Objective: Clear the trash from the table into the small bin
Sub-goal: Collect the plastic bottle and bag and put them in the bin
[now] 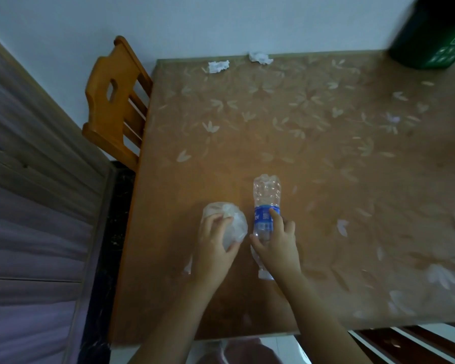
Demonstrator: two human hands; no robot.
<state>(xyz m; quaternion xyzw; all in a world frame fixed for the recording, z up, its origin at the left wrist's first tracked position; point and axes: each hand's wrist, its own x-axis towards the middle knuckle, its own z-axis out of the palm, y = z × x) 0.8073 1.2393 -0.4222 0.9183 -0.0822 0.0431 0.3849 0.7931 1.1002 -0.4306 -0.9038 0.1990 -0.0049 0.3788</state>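
A crushed clear plastic bottle point(266, 195) with a blue label lies on the brown floral table point(326, 153), cap toward me. My right hand point(276, 243) is closed around its lower half. Just to its left sits a crumpled clear plastic bag point(234, 219), and my left hand point(216, 245) grips it from the near side. Two crumpled white paper wads lie at the far edge: one point(218, 66) on the left, the other point(259, 57) a little to its right. The dark green small bin point(431, 38) stands at the table's far right corner.
A wooden chair point(116, 101) is pushed against the table's left side. A slatted wooden panel point(37, 179) fills the left of the view. A pale wall runs behind the table. The table's near edge is just below my forearms.
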